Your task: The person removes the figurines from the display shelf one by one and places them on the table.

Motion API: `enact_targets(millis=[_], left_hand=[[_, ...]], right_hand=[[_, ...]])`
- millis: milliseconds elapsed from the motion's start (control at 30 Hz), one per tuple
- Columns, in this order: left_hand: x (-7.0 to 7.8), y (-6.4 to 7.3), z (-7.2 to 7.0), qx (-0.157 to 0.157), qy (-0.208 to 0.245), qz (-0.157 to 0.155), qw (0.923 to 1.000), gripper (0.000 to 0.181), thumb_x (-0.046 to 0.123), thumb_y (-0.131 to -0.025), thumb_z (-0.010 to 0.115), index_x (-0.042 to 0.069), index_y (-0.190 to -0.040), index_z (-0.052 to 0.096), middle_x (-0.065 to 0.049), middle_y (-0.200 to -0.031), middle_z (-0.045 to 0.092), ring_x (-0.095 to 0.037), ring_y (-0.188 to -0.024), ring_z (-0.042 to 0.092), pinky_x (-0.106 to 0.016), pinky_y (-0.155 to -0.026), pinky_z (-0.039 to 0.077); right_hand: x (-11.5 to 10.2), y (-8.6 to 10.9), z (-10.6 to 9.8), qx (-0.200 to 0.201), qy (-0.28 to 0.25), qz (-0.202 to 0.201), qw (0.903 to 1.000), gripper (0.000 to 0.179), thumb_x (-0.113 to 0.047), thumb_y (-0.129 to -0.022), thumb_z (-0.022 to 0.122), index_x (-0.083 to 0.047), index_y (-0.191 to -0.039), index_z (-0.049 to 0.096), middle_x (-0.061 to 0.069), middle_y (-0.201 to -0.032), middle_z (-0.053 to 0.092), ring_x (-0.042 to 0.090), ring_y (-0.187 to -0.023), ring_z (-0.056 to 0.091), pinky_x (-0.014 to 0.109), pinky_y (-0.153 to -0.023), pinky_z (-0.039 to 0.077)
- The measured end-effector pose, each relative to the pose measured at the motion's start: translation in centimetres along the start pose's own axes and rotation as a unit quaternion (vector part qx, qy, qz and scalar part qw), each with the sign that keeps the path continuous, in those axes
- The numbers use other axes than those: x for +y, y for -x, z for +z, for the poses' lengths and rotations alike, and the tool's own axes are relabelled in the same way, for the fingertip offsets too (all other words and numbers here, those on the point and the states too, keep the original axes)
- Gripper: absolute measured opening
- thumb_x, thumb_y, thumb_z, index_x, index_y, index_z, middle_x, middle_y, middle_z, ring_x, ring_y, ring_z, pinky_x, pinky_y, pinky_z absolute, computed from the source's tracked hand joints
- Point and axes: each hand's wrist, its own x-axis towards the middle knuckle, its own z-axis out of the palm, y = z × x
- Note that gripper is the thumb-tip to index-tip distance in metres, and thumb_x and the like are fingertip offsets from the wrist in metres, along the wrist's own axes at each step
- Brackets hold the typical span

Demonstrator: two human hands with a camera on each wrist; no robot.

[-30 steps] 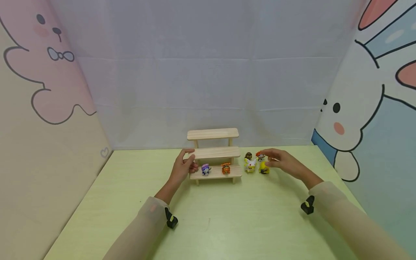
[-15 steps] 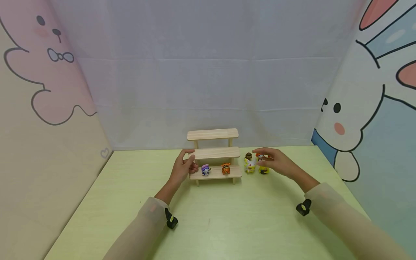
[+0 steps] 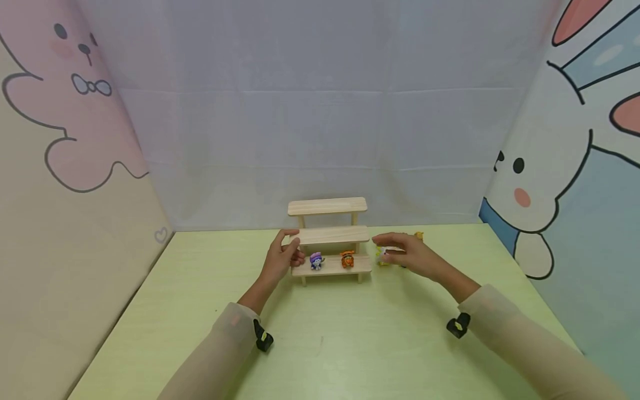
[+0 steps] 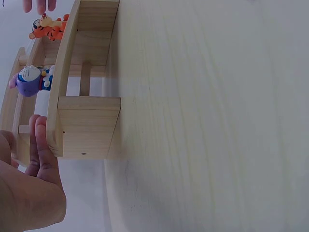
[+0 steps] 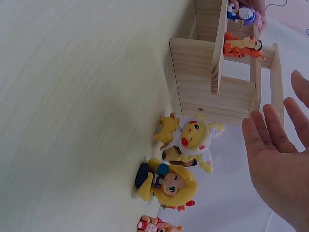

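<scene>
A three-tier wooden display stand point(image 3: 330, 235) stands on the table at centre. My left hand point(image 3: 280, 256) grips its left end, with fingers point(image 4: 42, 145) at the edge of the lower board. On the lowest board a purple-hatted figurine point(image 3: 316, 261) and an orange tiger figurine point(image 3: 347, 259) stand apart. My right hand point(image 3: 411, 254), fingers spread and holding nothing, is above the loose figurines right of the stand. The right wrist view shows a yellow figurine in a white hood point(image 5: 190, 135) and a long-blond-haired figurine point(image 5: 171, 183); in the head view the hand mostly hides them.
A small red-and-tan figurine point(image 5: 157, 224) stands farther right along the table point(image 3: 320, 344). A white cloth backdrop point(image 3: 320, 122) hangs behind the stand. Cartoon-printed panels, including the rabbit panel point(image 3: 540, 183), flank both sides.
My right hand has moved left over the loose figurines towards the stand, now covering most of them in the head view. The left hand and the stand stay put.
</scene>
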Motion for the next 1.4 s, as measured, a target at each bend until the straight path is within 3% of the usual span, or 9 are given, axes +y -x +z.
enact_targets(millis=[200,367,667,933,1400], left_hand=[[-0.3,-0.4,-0.2,-0.009,0.007,-0.008,0.9999,0.041,0.019,-0.109,0.056,0.007,-0.148,0.050,-0.029,-0.084,0.072,-0.025,-0.069,0.072,-0.028,-0.062,0.062],[-0.5,-0.3,-0.1,-0.002,0.001,0.007,1.0000,0.040,0.023,-0.108,0.057,0.009,-0.146,0.053,-0.024,-0.083,0.073,-0.017,-0.066,0.071,-0.024,-0.061,0.060],[0.1,0.1,0.1,0.002,-0.001,0.007,1.0000,0.037,0.021,-0.109,0.055,0.010,-0.145,0.053,-0.018,-0.079,0.073,-0.015,-0.064,0.071,-0.023,-0.060,0.060],[0.5,0.4,0.2,0.009,-0.008,0.007,0.9999,0.038,0.020,-0.109,0.055,0.008,-0.145,0.052,-0.021,-0.079,0.072,-0.016,-0.063,0.070,-0.024,-0.059,0.060],[0.2,0.1,0.2,0.007,-0.013,0.009,0.9998,0.040,0.020,-0.109,0.056,0.007,-0.146,0.051,-0.020,-0.080,0.073,-0.017,-0.065,0.071,-0.027,-0.062,0.062]], right_hand=[[-0.2,-0.4,1.4,-0.009,-0.013,-0.010,0.9998,0.051,-0.015,-0.100,0.070,-0.003,-0.147,0.053,0.017,-0.150,0.052,0.037,-0.143,0.046,0.044,-0.115,0.044],[0.0,-1.0,2.7,-0.016,-0.026,-0.017,0.9994,0.050,-0.009,-0.101,0.067,-0.005,-0.149,0.053,0.021,-0.151,0.050,0.038,-0.143,0.046,0.052,-0.116,0.041],[0.1,-2.1,4.2,-0.013,-0.051,-0.022,0.9984,0.050,-0.004,-0.101,0.065,-0.003,-0.149,0.050,0.027,-0.152,0.048,0.041,-0.142,0.047,0.041,-0.110,0.050],[0.0,-3.0,5.7,-0.006,-0.061,-0.018,0.9980,0.052,-0.003,-0.101,0.065,0.003,-0.150,0.048,0.025,-0.154,0.046,0.041,-0.140,0.049,0.049,-0.112,0.047],[0.4,-4.5,7.6,0.034,-0.049,-0.020,0.9980,0.044,-0.006,-0.097,0.072,-0.003,-0.140,0.062,0.026,-0.146,0.054,0.037,-0.129,0.060,0.038,-0.105,0.053]])
